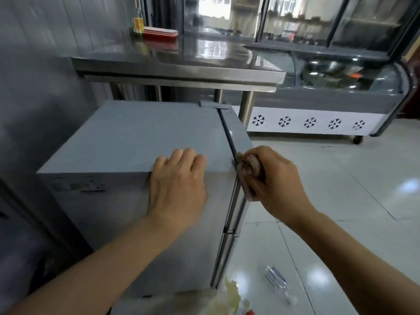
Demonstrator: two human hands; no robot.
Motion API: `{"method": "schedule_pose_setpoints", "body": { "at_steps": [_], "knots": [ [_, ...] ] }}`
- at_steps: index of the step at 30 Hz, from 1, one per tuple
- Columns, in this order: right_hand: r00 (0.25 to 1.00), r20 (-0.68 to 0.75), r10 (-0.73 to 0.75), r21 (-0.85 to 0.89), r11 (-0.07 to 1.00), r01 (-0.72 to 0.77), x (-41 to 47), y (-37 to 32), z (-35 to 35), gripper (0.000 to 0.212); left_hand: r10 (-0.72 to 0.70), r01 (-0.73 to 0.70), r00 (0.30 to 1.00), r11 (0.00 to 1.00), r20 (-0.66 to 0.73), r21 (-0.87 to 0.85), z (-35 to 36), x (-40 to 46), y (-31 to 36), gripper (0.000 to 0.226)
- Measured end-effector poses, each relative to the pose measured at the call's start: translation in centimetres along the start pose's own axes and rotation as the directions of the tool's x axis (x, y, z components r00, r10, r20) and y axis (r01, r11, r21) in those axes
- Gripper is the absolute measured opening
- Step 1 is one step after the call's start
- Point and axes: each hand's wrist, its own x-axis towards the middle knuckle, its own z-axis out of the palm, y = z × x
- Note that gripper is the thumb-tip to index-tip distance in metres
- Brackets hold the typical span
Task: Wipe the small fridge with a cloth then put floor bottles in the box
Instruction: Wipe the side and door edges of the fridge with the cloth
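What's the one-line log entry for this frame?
phase: wiping | left hand: flat on small grey fridge | right hand: pressing pinkish cloth on door seam | clear plastic bottle: on floor

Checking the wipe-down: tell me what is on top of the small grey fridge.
The left hand rests flat on the small grey fridge at its near top edge. The right hand presses a crumpled pinkish cloth against the door seam. Whatever lies under the palm is hidden.

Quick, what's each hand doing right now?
Left hand: open, flat on the fridge top.
Right hand: closed on the cloth at the door seam.
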Motion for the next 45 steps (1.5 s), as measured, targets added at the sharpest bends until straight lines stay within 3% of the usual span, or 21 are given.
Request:
{"method": "schedule_pose_setpoints", "body": {
  "at_steps": [7,10,13,17,21,25,30,37,42,45],
  "knots": [
    [0.922,0.387,-0.001,0.082,0.996,-0.034,0.9,-0.7,-3.6,0.033,0.008,0.0,0.94,1.0,0.34,-0.024,-3.5,1.5,0.6,0.035],
    [0.883,0.464,0.077,0.057,0.991,-0.117,1.5,-0.4,-4.6,0.032,-0.011,0.02,0.854,1.0,0.52,-0.012,-5.0,2.7,0.9,0.036],
    [0.855,0.503,0.127,-0.01,0.99,-0.141,2.4,-0.2,-5.8,0.028,-0.022,0.025,0.721,1.0,0.692,0.006,-6.6,4.6,1.0,0.033],
    [0.855,0.508,0.108,-0.107,0.992,-0.062,4.8,0.4,-8.5,0.029,-0.066,0.098,0.639,0.995,0.766,0.003,-9.3,7.7,1.8,0.022],
    [0.849,0.522,0.085,-0.105,0.994,-0.035,8.1,0.9,-11.9,0.029,-0.079,0.134,0.658,0.991,0.749,-0.013,-11.7,10.7,2.4,0.023],
    [0.837,0.533,0.122,-0.03,0.992,-0.125,11.4,0.9,-14.4,0.031,-0.104,0.166,0.69,0.986,0.716,-0.017,-13.7,14.0,2.4,0.02],
    [0.841,0.512,0.171,-0.06,0.985,-0.164,15.6,0.9,-15.2,0.033,-0.111,0.176,0.732,0.984,0.673,-0.028,-15.0,17.9,1.2,0.022],
    [0.889,0.381,0.254,-0.067,0.966,-0.248,22.8,1.2,-11.8,0.017,-0.088,0.166,0.708,0.985,0.7,-0.044,-12.6,23.8,-3.2,0.034],
    [0.898,0.264,0.352,-0.069,0.936,-0.347,28.3,3.3,-7.6,0.017,-0.047,0.131,0.728,0.989,0.684,-0.071,-7.8,28.9,-6.5,0.049],
    [0.904,0.214,0.37,-0.086,0.929,-0.36,32.2,4.8,-5.0,0.021,-0.016,0.093,0.765,0.992,0.643,-0.086,-4.8,32.0,-8.4,0.047]
  ]
}}
